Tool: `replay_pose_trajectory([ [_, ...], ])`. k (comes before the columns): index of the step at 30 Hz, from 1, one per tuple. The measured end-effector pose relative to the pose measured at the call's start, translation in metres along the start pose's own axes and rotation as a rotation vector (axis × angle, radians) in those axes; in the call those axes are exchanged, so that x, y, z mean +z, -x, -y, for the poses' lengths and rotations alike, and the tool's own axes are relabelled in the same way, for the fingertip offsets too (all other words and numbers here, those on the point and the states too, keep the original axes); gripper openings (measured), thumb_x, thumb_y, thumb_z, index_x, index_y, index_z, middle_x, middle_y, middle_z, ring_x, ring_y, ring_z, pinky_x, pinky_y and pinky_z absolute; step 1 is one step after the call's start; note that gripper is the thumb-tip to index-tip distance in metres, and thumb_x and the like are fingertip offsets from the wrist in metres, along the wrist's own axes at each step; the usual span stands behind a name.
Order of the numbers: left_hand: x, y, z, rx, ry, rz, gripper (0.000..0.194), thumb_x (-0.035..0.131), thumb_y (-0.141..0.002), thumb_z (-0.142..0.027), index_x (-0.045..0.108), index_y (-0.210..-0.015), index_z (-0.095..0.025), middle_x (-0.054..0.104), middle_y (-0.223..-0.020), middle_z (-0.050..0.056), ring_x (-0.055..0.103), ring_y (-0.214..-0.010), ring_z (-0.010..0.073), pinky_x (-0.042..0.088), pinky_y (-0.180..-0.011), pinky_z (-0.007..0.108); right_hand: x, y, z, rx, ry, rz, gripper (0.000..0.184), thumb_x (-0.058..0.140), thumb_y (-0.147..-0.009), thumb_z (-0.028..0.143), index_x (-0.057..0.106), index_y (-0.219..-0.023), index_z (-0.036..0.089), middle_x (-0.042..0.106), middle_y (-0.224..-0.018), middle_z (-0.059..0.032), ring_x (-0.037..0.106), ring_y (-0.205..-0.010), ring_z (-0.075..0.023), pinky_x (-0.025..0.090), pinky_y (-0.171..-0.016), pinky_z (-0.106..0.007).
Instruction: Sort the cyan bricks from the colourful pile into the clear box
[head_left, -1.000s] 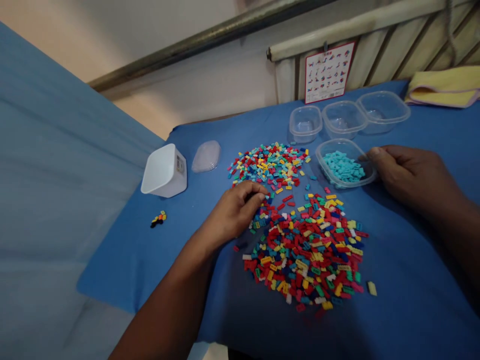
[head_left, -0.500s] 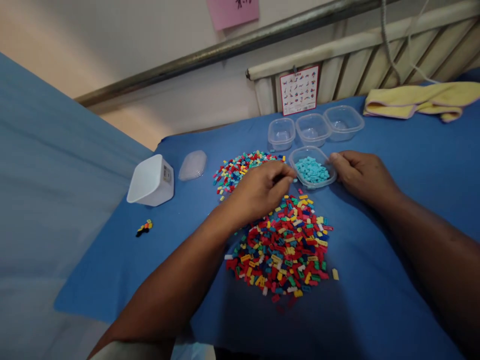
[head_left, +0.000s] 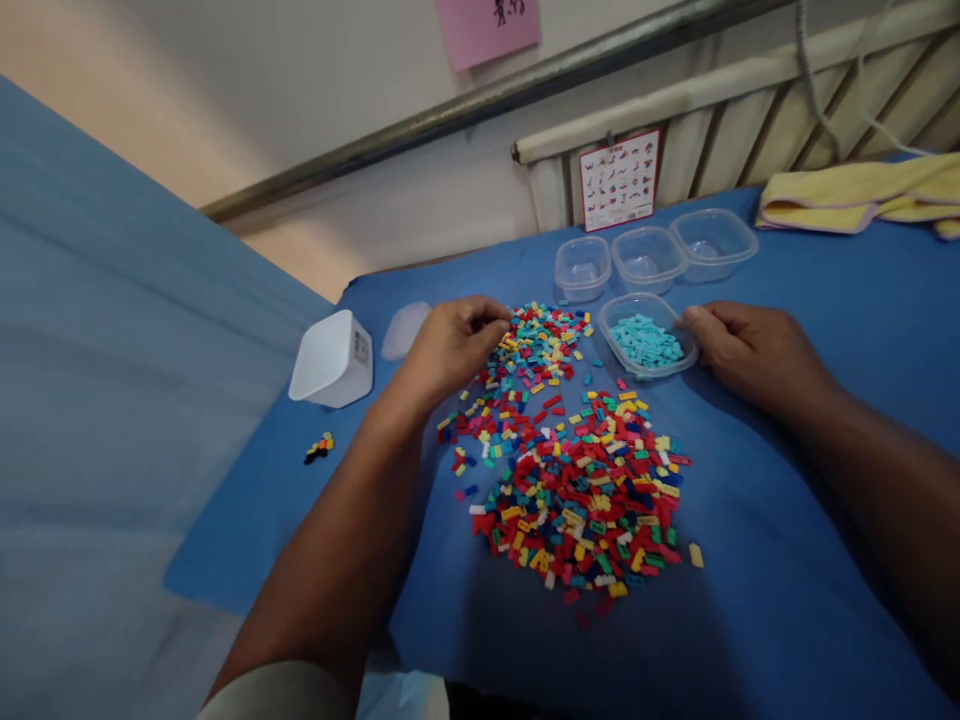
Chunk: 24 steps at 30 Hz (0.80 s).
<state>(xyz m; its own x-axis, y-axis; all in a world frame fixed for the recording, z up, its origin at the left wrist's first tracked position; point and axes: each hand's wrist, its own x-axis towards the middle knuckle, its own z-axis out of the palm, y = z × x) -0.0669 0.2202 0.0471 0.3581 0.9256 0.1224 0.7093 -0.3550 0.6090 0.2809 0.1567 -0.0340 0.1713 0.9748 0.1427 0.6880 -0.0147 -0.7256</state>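
Observation:
Turquoise toy bricks lie in a clear plastic container in front of the back row. My right hand pinches this container's right rim between thumb and fingers. At the far pile of mixed small bricks, my left hand is over the left edge, thumb and fingertips drawn together. Whatever is between them, if anything, is too small to make out. Nearer to me spreads a larger pile of bricks, mostly red, yellow, green and blue, touched by neither hand.
Three clear containers stand in a row at the back. A white tub and a clear lid are on the left, near a few black and yellow bricks. A yellow cloth lies back right, below the radiator.
My left hand has moved from beside the turquoise container leftward to the far pile's left edge. My right hand stays on the container's rim. The whole view has shifted slightly.

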Motion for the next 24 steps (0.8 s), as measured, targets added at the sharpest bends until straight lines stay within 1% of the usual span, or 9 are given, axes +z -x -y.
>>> replay_pose_trajectory([
  [2,-0.004,0.013,0.017,-0.046,0.004,0.038,0.022,0.068,-0.099,-0.030,0.082,-0.109,-0.016,0.078,-0.091,0.003,0.065,-0.078,0.0150,0.049,-0.073,0.028,0.001,0.000,-0.001,0.011,0.010,0.003,0.049,0.053,-0.105,0.056,0.062,-0.069,0.024,0.062,-0.064,-0.0021,0.057,-0.066,-0.0205,0.037,-0.066,-0.035],
  [4,0.000,0.024,0.028,-0.030,-0.023,0.087,0.020,0.066,-0.100,-0.028,0.081,-0.108,-0.017,0.079,-0.097,0.004,0.069,-0.084,0.0163,0.052,-0.078,0.029,0.001,0.001,-0.001,0.023,0.015,0.006,0.048,0.053,-0.104,0.056,0.062,-0.070,0.024,0.066,-0.067,-0.0024,0.060,-0.068,-0.0208,0.039,-0.068,-0.035],
  [7,0.009,0.036,0.035,0.139,-0.168,0.166,0.022,0.062,-0.102,-0.019,0.082,-0.110,-0.019,0.080,-0.109,0.006,0.073,-0.101,0.0198,0.056,-0.094,0.035,0.002,0.002,-0.003,0.044,0.032,-0.009,0.045,0.055,-0.104,0.055,0.064,-0.072,0.024,0.071,-0.073,-0.0031,0.065,-0.073,-0.0218,0.043,-0.071,-0.035],
  [9,0.011,0.040,0.037,0.249,-0.262,0.211,0.025,0.060,-0.103,-0.015,0.081,-0.115,-0.019,0.080,-0.114,0.008,0.072,-0.110,0.0214,0.056,-0.102,0.038,0.002,0.003,-0.004,0.058,0.029,-0.020,0.044,0.056,-0.103,0.054,0.065,-0.073,0.023,0.074,-0.076,-0.0035,0.067,-0.077,-0.0225,0.045,-0.073,-0.035],
  [10,0.011,0.041,0.037,0.272,-0.288,0.234,0.025,0.059,-0.104,-0.015,0.080,-0.118,-0.019,0.079,-0.116,0.009,0.072,-0.113,0.0218,0.056,-0.105,0.038,0.002,0.004,-0.004,0.063,0.023,-0.019,0.044,0.056,-0.103,0.055,0.065,-0.073,0.023,0.075,-0.077,-0.0036,0.068,-0.078,-0.0227,0.046,-0.073,-0.035],
  [14,0.012,0.044,0.038,0.281,-0.319,0.294,0.027,0.058,-0.105,-0.012,0.078,-0.123,-0.018,0.076,-0.125,0.009,0.071,-0.121,0.0224,0.057,-0.108,0.039,0.001,0.004,-0.002,0.072,0.031,-0.008,0.044,0.056,-0.102,0.057,0.071,-0.078,0.023,0.075,-0.077,-0.0037,0.067,-0.077,-0.0230,0.044,-0.071,-0.036],
  [17,0.014,0.046,0.037,0.266,-0.355,0.285,0.025,0.059,-0.104,-0.012,0.078,-0.120,-0.017,0.076,-0.123,0.010,0.072,-0.117,0.0233,0.058,-0.104,0.039,0.000,0.004,0.000,0.082,0.050,-0.011,0.044,0.055,-0.100,0.057,0.077,-0.084,0.022,0.075,-0.076,-0.0037,0.067,-0.077,-0.0235,0.044,-0.071,-0.036],
  [20,0.015,0.047,0.035,0.259,-0.390,0.282,0.022,0.061,-0.105,-0.014,0.079,-0.116,-0.017,0.076,-0.118,0.010,0.073,-0.112,0.0235,0.058,-0.100,0.039,0.000,0.003,0.000,0.092,0.068,-0.009,0.048,0.053,-0.098,0.062,0.078,-0.083,0.023,0.071,-0.071,-0.0032,0.064,-0.073,-0.0237,0.044,-0.069,-0.037],
  [24,0.016,0.050,0.032,0.299,-0.422,0.310,0.023,0.060,-0.107,-0.016,0.079,-0.121,-0.018,0.077,-0.121,0.010,0.073,-0.115,0.0249,0.059,-0.100,0.038,0.001,0.003,-0.003,0.100,0.074,-0.026,0.052,0.051,-0.094,0.067,0.079,-0.082,0.024,0.072,-0.071,-0.0036,0.065,-0.073,-0.0254,0.044,-0.068,-0.037],
])
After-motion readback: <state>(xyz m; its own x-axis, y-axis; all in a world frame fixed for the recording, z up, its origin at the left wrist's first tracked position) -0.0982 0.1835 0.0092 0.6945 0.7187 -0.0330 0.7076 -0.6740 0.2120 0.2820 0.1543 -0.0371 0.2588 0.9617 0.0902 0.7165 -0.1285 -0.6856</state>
